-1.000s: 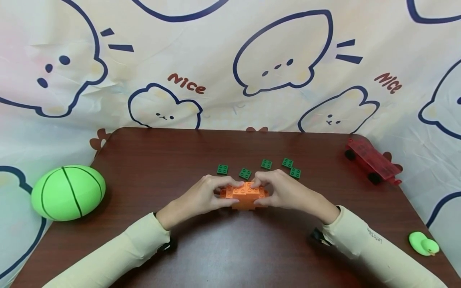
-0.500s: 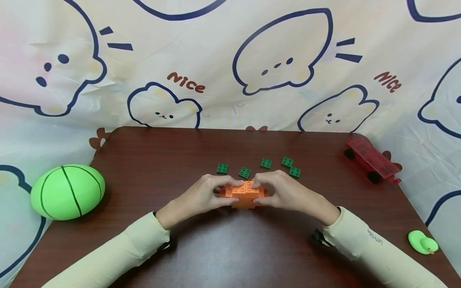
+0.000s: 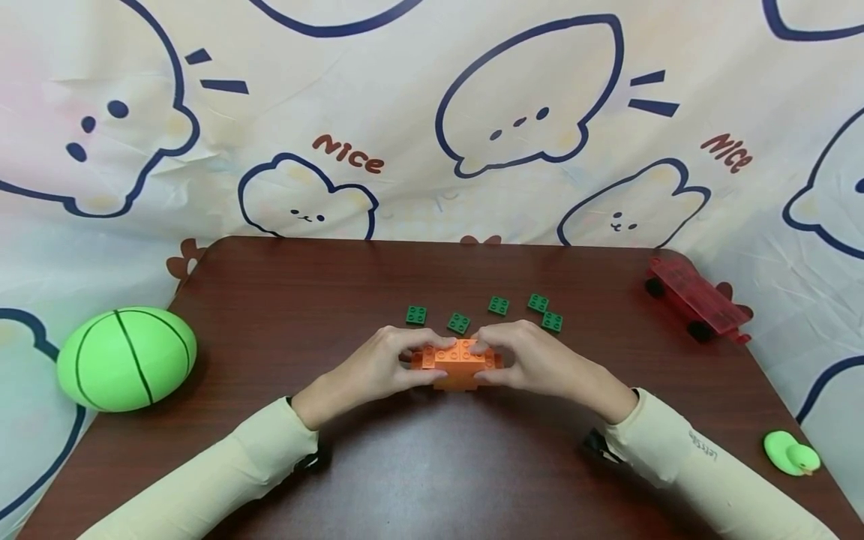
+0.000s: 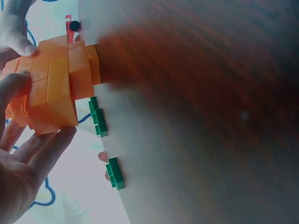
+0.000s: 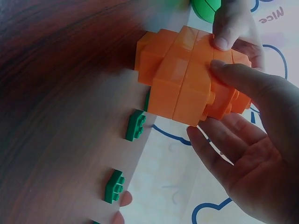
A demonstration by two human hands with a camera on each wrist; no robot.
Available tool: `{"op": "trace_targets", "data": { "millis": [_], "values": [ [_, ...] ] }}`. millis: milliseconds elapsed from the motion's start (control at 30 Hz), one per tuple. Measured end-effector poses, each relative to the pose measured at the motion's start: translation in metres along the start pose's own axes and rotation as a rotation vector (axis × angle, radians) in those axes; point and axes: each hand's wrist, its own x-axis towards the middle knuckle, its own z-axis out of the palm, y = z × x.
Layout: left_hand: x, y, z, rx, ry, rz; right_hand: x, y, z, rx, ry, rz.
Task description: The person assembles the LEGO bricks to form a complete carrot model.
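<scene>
A stepped block of joined orange toy bricks (image 3: pixel 460 369), studded on top, is at the middle of the table. My left hand (image 3: pixel 388 361) grips its left end, thumb on the near face and fingers on the far side. On the right end my right hand (image 3: pixel 523 358) has the same kind of grip. Both wrist views show stacked layers in the orange bricks (image 4: pixel 51 88), wider in the middle and narrower at the bottom. Just beyond the hands lie several small green bricks (image 3: pixel 459 323), including a green brick (image 5: pixel 114 186) seen in the right wrist view.
A light green ball (image 3: pixel 128 360) with dark lines sits at the table's left edge. At the back right is a translucent red skateboard-like toy (image 3: pixel 698 296) with black wheels. A light green toy duck (image 3: pixel 791 453) stands near the right edge. Behind the brown table (image 3: pixel 304 277) hangs a printed cloth (image 3: pixel 418 90).
Both hands keep the same hold on the orange bricks, with almost no movement. The whole head view has shifted very slightly.
</scene>
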Motion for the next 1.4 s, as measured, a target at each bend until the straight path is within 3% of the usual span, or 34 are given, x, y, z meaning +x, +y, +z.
{"op": "trace_targets", "data": {
  "millis": [433,700,867,1100,1400],
  "values": [
    [-0.001,0.0,0.0,0.0,0.003,-0.001,-0.003,-0.001,0.005,-0.021,0.024,0.01],
    [-0.002,0.0,0.0,0.007,0.009,-0.005,-0.004,0.001,0.012,-0.063,0.078,-0.015],
    [-0.001,0.001,0.0,0.001,0.01,-0.011,-0.002,0.001,0.012,-0.037,0.087,-0.013],
    [0.001,0.003,-0.003,0.032,0.007,0.007,-0.001,0.002,0.008,-0.005,0.056,0.008],
    [0.005,0.01,-0.009,0.126,-0.083,0.015,-0.004,-0.003,0.002,0.023,-0.019,0.05]
  ]
}}
